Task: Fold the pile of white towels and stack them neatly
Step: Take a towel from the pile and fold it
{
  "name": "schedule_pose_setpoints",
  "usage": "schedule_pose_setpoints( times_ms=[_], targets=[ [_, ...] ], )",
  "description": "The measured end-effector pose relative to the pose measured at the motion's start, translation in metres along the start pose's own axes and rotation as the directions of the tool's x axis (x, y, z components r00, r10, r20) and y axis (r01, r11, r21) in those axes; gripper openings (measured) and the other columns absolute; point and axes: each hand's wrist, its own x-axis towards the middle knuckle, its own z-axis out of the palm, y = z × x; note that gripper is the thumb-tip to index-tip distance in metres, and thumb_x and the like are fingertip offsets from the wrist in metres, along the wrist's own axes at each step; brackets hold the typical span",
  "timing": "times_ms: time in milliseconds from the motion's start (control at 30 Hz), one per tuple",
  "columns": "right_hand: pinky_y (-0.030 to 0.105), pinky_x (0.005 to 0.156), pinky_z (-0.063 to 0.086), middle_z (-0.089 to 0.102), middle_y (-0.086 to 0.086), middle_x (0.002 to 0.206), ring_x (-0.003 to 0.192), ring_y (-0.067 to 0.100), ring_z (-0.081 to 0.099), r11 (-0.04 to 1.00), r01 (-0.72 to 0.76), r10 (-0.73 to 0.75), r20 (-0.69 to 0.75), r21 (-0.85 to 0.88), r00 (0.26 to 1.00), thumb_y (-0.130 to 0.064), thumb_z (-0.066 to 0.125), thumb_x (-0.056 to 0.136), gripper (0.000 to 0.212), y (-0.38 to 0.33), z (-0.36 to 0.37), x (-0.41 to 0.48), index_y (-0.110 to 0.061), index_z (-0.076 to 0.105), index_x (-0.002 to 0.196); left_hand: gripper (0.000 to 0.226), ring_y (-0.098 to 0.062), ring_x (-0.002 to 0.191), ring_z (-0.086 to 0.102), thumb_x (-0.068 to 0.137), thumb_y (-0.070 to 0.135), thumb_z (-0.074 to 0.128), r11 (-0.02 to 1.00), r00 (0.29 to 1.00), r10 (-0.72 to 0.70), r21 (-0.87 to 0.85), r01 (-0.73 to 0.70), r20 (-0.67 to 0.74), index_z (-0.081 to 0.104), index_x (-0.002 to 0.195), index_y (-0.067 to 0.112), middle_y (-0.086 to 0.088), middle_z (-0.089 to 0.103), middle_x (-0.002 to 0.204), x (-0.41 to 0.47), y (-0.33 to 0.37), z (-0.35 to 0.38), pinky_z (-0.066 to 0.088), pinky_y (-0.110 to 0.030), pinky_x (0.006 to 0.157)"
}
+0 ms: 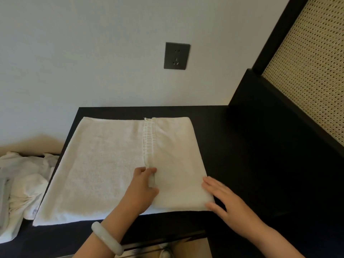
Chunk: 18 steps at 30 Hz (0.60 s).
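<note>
A white towel (104,164) lies spread flat on a dark surface (232,146), which stands against a pale wall (93,53). The towel's right part is folded over onto the rest, and its ribbed hem band (149,140) runs from the far edge toward the person, about midway across. The left hand (143,185) sits at the near end of that band. Its grip is closed on the towel, with the folded edge pinched between thumb and curled fingers. A pale bangle (107,238) circles that wrist. The right hand (223,200) has no grip on anything: it rests with straight fingers on the towel's near right corner, at the edge of the fold. A crumpled pile of towels (24,183) lies off the surface's left side, seemingly lower down, though what it rests on is unclear. A dark socket (176,55) is set in the wall, and a woven panel (312,71) in a black frame stands at the right.
</note>
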Motion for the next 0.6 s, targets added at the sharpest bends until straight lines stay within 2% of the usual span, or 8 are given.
schedule_pose_setpoints(
  times_ms=[100, 167, 233, 300, 367, 433, 533, 600],
  targets=[
    [-0.002, 0.105, 0.003, 0.014, -0.036, 0.149, 0.136, -0.026, 0.003, 1.000, 0.003, -0.008, -0.262, -0.021, 0.965, -0.054, 0.039, 0.097, 0.053, -0.023, -0.010, 0.030, -0.042, 0.026, 0.147, 0.055, -0.025, 0.147, 0.012, 0.100, 0.013, 0.048, 0.948, 0.978, 0.109, 0.315, -0.048, -0.180, 0.029, 0.152, 0.013, -0.007, 0.003, 0.162, -0.004, 0.031, 0.006, 0.022, -0.030, 0.120],
    [0.012, 0.117, 0.001, 0.011, -0.021, 0.159, 0.147, -0.008, 0.002, 0.991, -0.028, -0.021, -0.351, -0.133, 0.936, -0.044, 0.029, 0.105, 0.054, -0.034, 0.000, 0.064, -0.029, 0.021, 0.155, 0.058, -0.023, 0.151, -0.009, 0.106, 0.025, 0.032, 0.914, 0.966, 0.214, 0.379, -0.146, -0.144, 0.008, 0.157, 0.011, -0.006, -0.013, 0.164, 0.002, 0.051, 0.025, -0.001, -0.033, 0.123],
    [0.026, 0.123, -0.005, -0.001, -0.006, 0.164, 0.153, 0.009, -0.002, 0.962, -0.094, 0.008, -0.319, -0.256, 0.948, -0.044, 0.007, 0.101, 0.063, -0.038, 0.026, 0.088, -0.017, 0.010, 0.159, 0.060, -0.022, 0.149, -0.022, 0.103, 0.038, 0.008, 0.847, 0.962, 0.267, 0.490, -0.206, -0.057, -0.009, 0.155, 0.012, -0.007, -0.022, 0.163, 0.013, 0.048, 0.048, -0.014, -0.036, 0.120],
    [0.032, 0.123, -0.005, 0.001, 0.003, 0.164, 0.153, 0.016, 0.002, 0.933, -0.145, 0.042, -0.299, -0.331, 0.953, -0.045, 0.000, 0.097, 0.070, -0.034, 0.050, 0.090, -0.012, 0.010, 0.158, 0.067, -0.023, 0.151, -0.014, 0.096, 0.047, -0.006, 0.765, 0.953, 0.304, 0.597, -0.243, -0.002, -0.006, 0.155, 0.015, -0.008, -0.011, 0.165, 0.023, 0.026, 0.055, -0.008, -0.042, 0.122],
    [0.034, 0.121, -0.002, 0.003, 0.004, 0.165, 0.153, 0.014, 0.001, 0.934, -0.171, 0.059, -0.336, -0.313, 0.940, -0.049, 0.004, 0.097, 0.070, -0.028, 0.059, 0.079, -0.013, 0.006, 0.158, 0.064, -0.025, 0.152, 0.009, 0.101, 0.044, 0.010, 0.754, 0.955, 0.296, 0.614, -0.233, -0.002, 0.016, 0.157, 0.013, -0.009, 0.011, 0.165, 0.025, 0.001, 0.050, 0.008, -0.044, 0.118],
    [0.031, 0.122, -0.010, -0.014, -0.001, 0.165, 0.150, 0.007, -0.016, 0.941, -0.179, 0.093, -0.290, -0.286, 0.952, -0.057, -0.009, 0.088, 0.078, -0.026, 0.056, 0.072, -0.018, -0.013, 0.155, 0.062, -0.024, 0.150, 0.020, 0.102, 0.041, 0.021, 0.771, 0.957, 0.289, 0.600, -0.214, -0.030, 0.026, 0.155, 0.011, -0.009, 0.021, 0.162, 0.027, -0.017, 0.043, 0.013, -0.043, 0.116],
    [0.034, 0.122, -0.015, -0.016, -0.001, 0.165, 0.149, 0.009, -0.020, 0.933, -0.189, 0.116, -0.242, -0.306, 0.963, -0.061, -0.015, 0.080, 0.088, -0.038, 0.035, 0.085, -0.015, -0.013, 0.156, 0.072, -0.024, 0.151, 0.005, 0.095, 0.046, 0.003, 0.807, 0.965, 0.247, 0.569, -0.159, -0.081, 0.012, 0.157, 0.010, -0.009, 0.004, 0.164, 0.036, -0.012, 0.030, 0.000, -0.036, 0.122],
    [0.035, 0.122, -0.014, -0.013, 0.000, 0.165, 0.150, 0.010, -0.018, 0.941, -0.156, 0.077, -0.259, -0.301, 0.963, -0.055, 0.001, 0.096, 0.074, -0.050, 0.024, 0.108, -0.014, -0.007, 0.157, 0.074, -0.023, 0.150, -0.015, 0.089, 0.046, -0.010, 0.836, 0.964, 0.232, 0.534, -0.129, -0.131, -0.009, 0.155, 0.012, -0.006, -0.020, 0.160, 0.053, 0.001, 0.023, -0.012, -0.035, 0.121]
  ],
)
